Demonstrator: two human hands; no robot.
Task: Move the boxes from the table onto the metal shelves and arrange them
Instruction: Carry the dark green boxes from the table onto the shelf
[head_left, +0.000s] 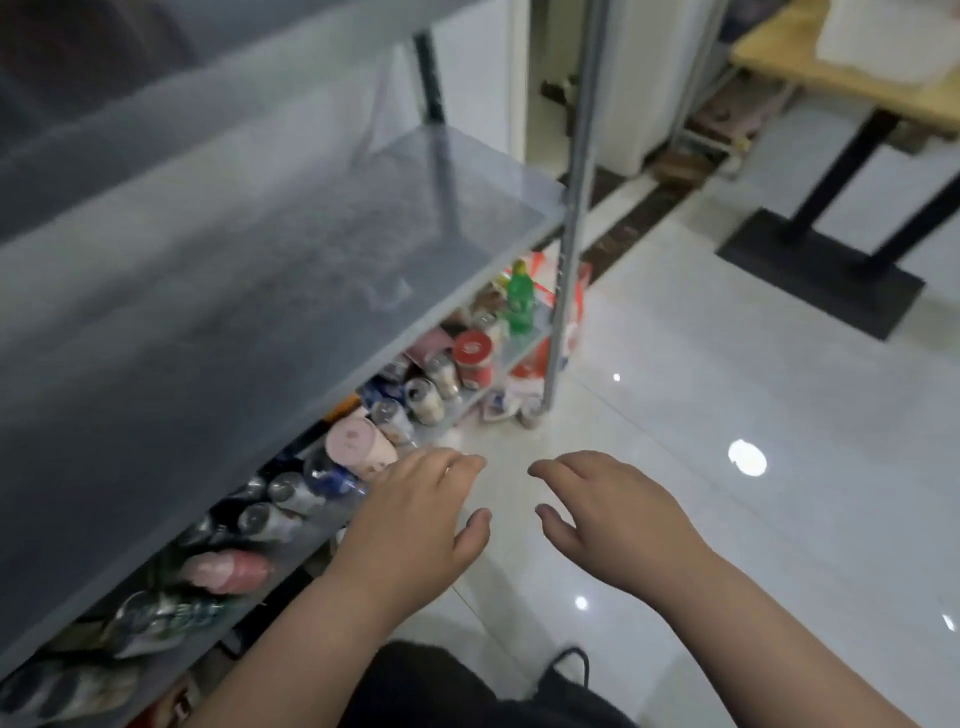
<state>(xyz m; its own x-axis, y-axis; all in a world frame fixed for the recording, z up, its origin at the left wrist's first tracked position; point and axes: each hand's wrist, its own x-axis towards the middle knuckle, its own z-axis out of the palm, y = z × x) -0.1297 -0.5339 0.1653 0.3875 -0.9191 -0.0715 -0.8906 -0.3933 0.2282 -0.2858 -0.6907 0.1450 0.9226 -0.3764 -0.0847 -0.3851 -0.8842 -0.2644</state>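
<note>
Head view, left hand (415, 512) and right hand (618, 512) empty, beside metal shelves (291, 270)

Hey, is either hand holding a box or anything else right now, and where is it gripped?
Nothing is held. The left hand and right hand are both open and empty, above the floor.

Shelf board (270, 249): grey sheet metal, matt, faintly speckled, dull sheen only. Upright post (574, 208): bare galvanised-looking metal, smooth, soft shine. Floor (727, 415): large pale tiles, highly glossy, mirror-like lamp glints. Dark floor strip (631, 221): polished stone look, veined. Surface (852, 78) at upper right: light wood top, matt; its leg and base plate (821, 270) black, matt metal. Lower shelf: bottles (291, 493) of clear shiny plastic, green bottle (518, 299) translucent plastic, red-lidded jar (474, 358) glossy.
</note>
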